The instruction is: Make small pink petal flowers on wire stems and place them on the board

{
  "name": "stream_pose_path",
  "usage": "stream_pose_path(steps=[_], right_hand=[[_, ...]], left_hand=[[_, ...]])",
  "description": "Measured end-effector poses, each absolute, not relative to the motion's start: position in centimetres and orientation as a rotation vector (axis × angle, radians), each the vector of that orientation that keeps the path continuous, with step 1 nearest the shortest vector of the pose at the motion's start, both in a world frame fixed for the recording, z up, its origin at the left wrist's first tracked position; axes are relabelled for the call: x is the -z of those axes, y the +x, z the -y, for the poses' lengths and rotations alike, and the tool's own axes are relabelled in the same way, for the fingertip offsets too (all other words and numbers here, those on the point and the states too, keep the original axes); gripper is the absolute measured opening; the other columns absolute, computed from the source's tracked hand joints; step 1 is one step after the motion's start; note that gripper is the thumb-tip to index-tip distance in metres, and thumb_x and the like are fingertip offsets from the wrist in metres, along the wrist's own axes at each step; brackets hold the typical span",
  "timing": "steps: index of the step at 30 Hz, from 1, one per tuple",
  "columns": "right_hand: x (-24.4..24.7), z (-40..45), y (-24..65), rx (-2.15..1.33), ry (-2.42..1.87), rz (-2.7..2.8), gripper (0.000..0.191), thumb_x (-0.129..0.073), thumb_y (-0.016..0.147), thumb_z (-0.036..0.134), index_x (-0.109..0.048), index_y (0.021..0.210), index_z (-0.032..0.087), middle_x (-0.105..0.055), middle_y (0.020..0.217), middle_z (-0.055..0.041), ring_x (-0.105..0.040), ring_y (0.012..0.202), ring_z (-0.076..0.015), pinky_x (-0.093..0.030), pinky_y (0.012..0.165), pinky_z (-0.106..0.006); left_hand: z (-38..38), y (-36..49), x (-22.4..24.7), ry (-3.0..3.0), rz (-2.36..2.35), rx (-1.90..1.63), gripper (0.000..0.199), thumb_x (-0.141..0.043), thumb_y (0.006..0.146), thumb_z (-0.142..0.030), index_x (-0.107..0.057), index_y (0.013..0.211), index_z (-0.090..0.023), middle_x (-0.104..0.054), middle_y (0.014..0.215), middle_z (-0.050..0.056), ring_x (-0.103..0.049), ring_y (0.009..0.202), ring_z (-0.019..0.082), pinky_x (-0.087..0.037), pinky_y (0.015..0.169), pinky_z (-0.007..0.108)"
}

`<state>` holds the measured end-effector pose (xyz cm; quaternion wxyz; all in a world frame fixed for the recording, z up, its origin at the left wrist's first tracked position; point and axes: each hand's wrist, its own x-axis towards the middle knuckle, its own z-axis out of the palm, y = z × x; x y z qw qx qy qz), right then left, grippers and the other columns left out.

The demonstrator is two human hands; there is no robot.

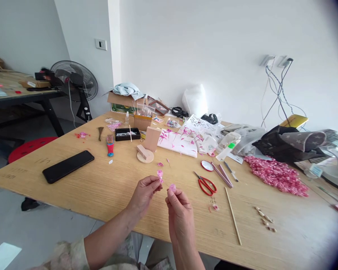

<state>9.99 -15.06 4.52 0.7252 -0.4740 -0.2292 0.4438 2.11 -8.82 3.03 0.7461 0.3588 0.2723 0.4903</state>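
Observation:
Over the near part of the table, my left hand (146, 189) pinches a small pink artificial flower (160, 174) upright between thumb and fingertips. Close beside it, my right hand (180, 204) grips a pink petal (172, 187), its thumb pressed on the lower edge. The two pink pieces are apart. Just beyond my hands lie a loose darker pink petal (160, 164) and a thin pink-tipped piece (168, 161). Red-handled scissors (206, 185) rest to the right of my right hand.
A black phone (68, 166) lies at left. Wooden blocks on a round base (145, 156) stand ahead, near a white cloth (180, 146) with pink flowers. On the right are a wooden stick (233, 216), tweezers (222, 174), a pink bead heap (274, 176) and pale shell-like pieces (264, 219).

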Motion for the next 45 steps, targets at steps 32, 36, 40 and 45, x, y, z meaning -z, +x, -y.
stream_pose_path(steps=[32, 36, 40, 45], right_hand=[[-3.2, 13.5, 9.1, -1.390, -0.778, 0.109, 0.016, -0.072, 0.055, 0.022, -0.059, 0.060, 0.016, -0.045, 0.050, 0.0069, -0.038, 0.046, -0.0040, -0.030, 0.046, -0.017], [-3.1, 13.7, 9.0, -1.393, -0.759, 0.119, 0.016, -0.072, 0.056, 0.021, -0.058, 0.059, 0.017, -0.045, 0.050, 0.0071, -0.039, 0.047, -0.0038, -0.030, 0.046, -0.016], [-2.9, 13.8, 8.9, -1.391, -0.782, 0.126, 0.016, -0.072, 0.056, 0.022, -0.058, 0.061, 0.017, -0.047, 0.052, 0.0064, -0.041, 0.048, -0.0044, -0.032, 0.047, -0.016], [-2.8, 13.9, 8.7, -1.355, -0.814, 0.208, 0.016, -0.070, 0.059, 0.023, -0.056, 0.063, 0.016, -0.048, 0.055, 0.0061, -0.042, 0.049, -0.0040, -0.032, 0.047, -0.016]], left_hand=[[9.3, 2.7, -2.2, 0.802, -0.616, -1.084, 0.009, -0.062, 0.069, -0.022, -0.063, 0.068, -0.013, -0.061, 0.068, 0.001, -0.051, 0.068, 0.011, -0.036, 0.064, 0.021], [9.4, 2.6, -2.3, 0.795, -0.611, -1.066, 0.008, -0.063, 0.067, -0.022, -0.064, 0.066, -0.014, -0.062, 0.068, 0.001, -0.050, 0.066, 0.010, -0.036, 0.062, 0.020], [9.6, 2.6, -2.3, 0.765, -0.624, -1.049, 0.009, -0.064, 0.066, -0.023, -0.063, 0.065, -0.014, -0.062, 0.066, 0.000, -0.050, 0.060, 0.009, -0.035, 0.055, 0.019], [9.8, 2.7, -2.4, 0.734, -0.617, -1.074, 0.010, -0.065, 0.065, -0.024, -0.063, 0.065, -0.014, -0.062, 0.064, 0.000, -0.051, 0.059, 0.009, -0.035, 0.054, 0.019]])
